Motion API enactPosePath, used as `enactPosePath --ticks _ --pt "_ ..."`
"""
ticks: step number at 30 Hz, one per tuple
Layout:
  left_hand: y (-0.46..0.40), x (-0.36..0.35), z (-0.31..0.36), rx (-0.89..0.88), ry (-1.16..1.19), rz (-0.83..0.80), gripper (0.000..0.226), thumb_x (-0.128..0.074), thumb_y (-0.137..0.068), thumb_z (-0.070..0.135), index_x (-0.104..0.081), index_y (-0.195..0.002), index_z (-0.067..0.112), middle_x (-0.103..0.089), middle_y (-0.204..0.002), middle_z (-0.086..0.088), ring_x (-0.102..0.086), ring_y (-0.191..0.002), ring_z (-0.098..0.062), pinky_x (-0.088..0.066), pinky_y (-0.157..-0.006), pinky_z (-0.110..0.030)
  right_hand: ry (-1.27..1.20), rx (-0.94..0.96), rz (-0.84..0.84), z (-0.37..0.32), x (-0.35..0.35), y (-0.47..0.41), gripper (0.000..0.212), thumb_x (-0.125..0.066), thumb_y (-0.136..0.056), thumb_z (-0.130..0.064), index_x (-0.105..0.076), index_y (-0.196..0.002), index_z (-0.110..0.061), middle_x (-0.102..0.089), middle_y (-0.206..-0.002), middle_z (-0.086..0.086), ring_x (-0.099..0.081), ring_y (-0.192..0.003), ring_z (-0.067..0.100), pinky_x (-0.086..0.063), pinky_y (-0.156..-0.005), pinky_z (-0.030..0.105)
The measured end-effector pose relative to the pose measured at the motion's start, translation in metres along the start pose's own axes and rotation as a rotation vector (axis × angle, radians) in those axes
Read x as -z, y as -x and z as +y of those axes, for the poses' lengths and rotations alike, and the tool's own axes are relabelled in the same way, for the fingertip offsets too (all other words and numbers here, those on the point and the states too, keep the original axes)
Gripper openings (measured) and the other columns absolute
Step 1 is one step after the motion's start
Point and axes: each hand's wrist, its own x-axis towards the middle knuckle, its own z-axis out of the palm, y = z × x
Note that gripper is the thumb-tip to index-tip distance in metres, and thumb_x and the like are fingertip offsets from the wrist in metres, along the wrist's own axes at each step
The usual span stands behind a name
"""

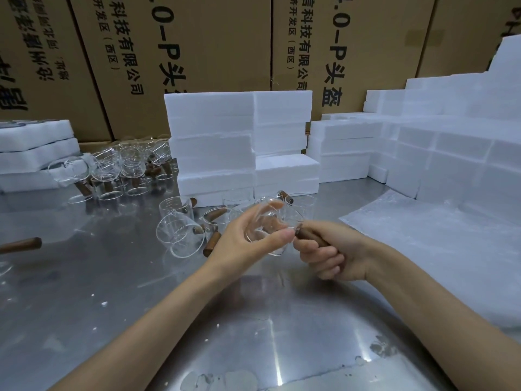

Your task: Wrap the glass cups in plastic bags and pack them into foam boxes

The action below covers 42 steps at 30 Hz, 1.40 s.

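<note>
A clear glass cup (267, 221) with a brown wooden handle (310, 237) is held above the steel table (141, 306) in the middle of the view. My right hand (332, 255) grips the wooden handle. My left hand (248, 238) cups the glass body, thumb and fingers curled round it. Several more glass cups (180, 235) lie on the table just left of my hands. A plastic bag sheet (423, 249) lies flat at the right. White foam boxes (214, 148) are stacked behind.
Another cluster of glass cups (129, 167) stands at the back left beside foam trays (33, 153). More foam boxes (451, 142) pile up at the right. Cardboard cartons (197, 38) form the back wall. A loose wooden handle (22, 245) lies at the left edge.
</note>
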Motion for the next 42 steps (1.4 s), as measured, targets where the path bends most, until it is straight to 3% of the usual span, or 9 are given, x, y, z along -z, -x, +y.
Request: enactPosePath --ticks 5,9,17,22,26,30,34,38,42 --pt "-0.003 -0.005 0.000 0.099 0.144 0.132 0.063 -0.077 -0.067 0.054 -0.056 -0.119 0.026 -0.072 -0.098 0.007 -0.069 -0.084 -0.004 -0.056 -0.074 -0.021 -0.115 0.167 0.194 -0.002 0.001 -0.005 0.041 -0.053 -0.082 -0.057 -0.073 -0.070 -0.024 -0.047 -0.051 -0.007 -0.040 -0.039 0.005 -0.033 -0.039 0.014" --pt "-0.004 -0.006 0.003 0.153 0.210 0.199 0.062 -0.066 -0.061 0.062 -0.057 -0.113 0.029 -0.072 -0.095 0.018 -0.071 -0.076 -0.007 -0.058 -0.080 -0.026 0.018 0.440 0.275 0.003 0.002 -0.010 0.031 -0.068 -0.078 -0.052 -0.073 -0.094 -0.026 -0.067 -0.078 -0.008 -0.062 -0.061 0.006 -0.048 -0.053 0.016" --pt "-0.001 -0.007 -0.009 -0.043 -0.101 0.047 0.112 -0.084 -0.062 0.046 -0.007 -0.143 0.049 -0.027 -0.134 0.042 -0.040 -0.125 0.015 -0.034 -0.099 -0.005 -0.221 0.530 0.446 -0.001 0.003 -0.007 0.018 -0.057 -0.091 -0.026 -0.069 -0.089 -0.013 -0.063 -0.067 -0.004 -0.059 -0.053 0.005 -0.048 -0.048 0.014" --pt "-0.004 -0.002 -0.011 -0.167 -0.189 0.151 0.097 -0.078 -0.066 0.044 -0.018 -0.142 0.047 -0.028 -0.140 0.040 -0.037 -0.129 0.012 -0.030 -0.102 -0.008 -0.315 0.492 0.351 -0.003 0.001 -0.006 0.019 -0.055 -0.091 -0.026 -0.068 -0.085 -0.015 -0.060 -0.064 -0.005 -0.058 -0.051 0.004 -0.048 -0.046 0.013" --pt "-0.003 0.000 -0.007 -0.256 -0.237 0.192 0.079 -0.081 -0.074 0.029 -0.037 -0.139 0.032 -0.045 -0.142 0.018 -0.044 -0.130 0.000 -0.036 -0.109 -0.025 -0.351 0.471 0.264 -0.001 -0.001 -0.007 0.018 -0.055 -0.090 -0.030 -0.065 -0.090 -0.016 -0.063 -0.069 -0.005 -0.062 -0.057 0.005 -0.051 -0.050 0.016" --pt "0.000 -0.002 0.002 -0.431 -0.454 0.335 0.072 -0.082 -0.073 0.027 -0.045 -0.135 0.027 -0.053 -0.127 0.007 -0.049 -0.119 -0.003 -0.035 -0.102 -0.015 -0.242 0.476 0.319 0.002 -0.004 -0.012 0.055 -0.058 -0.075 -0.057 -0.059 -0.114 -0.019 -0.070 -0.099 0.001 -0.069 -0.079 0.010 -0.054 -0.060 0.021" --pt "0.002 -0.003 0.004 -0.485 -0.619 0.397 0.072 -0.084 -0.071 0.021 -0.049 -0.134 0.027 -0.049 -0.120 0.003 -0.048 -0.115 -0.015 -0.032 -0.102 -0.017 -0.151 0.515 0.409 0.003 -0.010 -0.015 0.076 -0.066 -0.054 -0.076 -0.051 -0.111 -0.029 -0.061 -0.110 0.001 -0.069 -0.085 0.005 -0.054 -0.064 0.022" --pt "0.001 -0.004 0.000 -0.519 -0.728 0.422 0.073 -0.084 -0.070 0.018 -0.051 -0.134 0.027 -0.043 -0.116 0.007 -0.044 -0.111 -0.015 -0.022 -0.102 -0.008 -0.017 0.603 0.376 0.010 -0.013 -0.016 0.075 -0.076 -0.053 -0.063 -0.046 -0.115 -0.032 -0.058 -0.116 -0.003 -0.064 -0.097 -0.002 -0.054 -0.070 0.020" --pt "0.000 -0.004 -0.003 -0.543 -0.747 0.367 0.081 -0.081 -0.073 0.027 -0.039 -0.143 0.027 -0.042 -0.125 0.006 -0.040 -0.117 -0.013 -0.022 -0.104 -0.009 -0.013 0.628 0.363 0.012 -0.015 -0.015 0.060 -0.079 -0.060 -0.045 -0.055 -0.111 -0.023 -0.067 -0.095 -0.012 -0.067 -0.094 0.009 -0.054 -0.073 0.023"
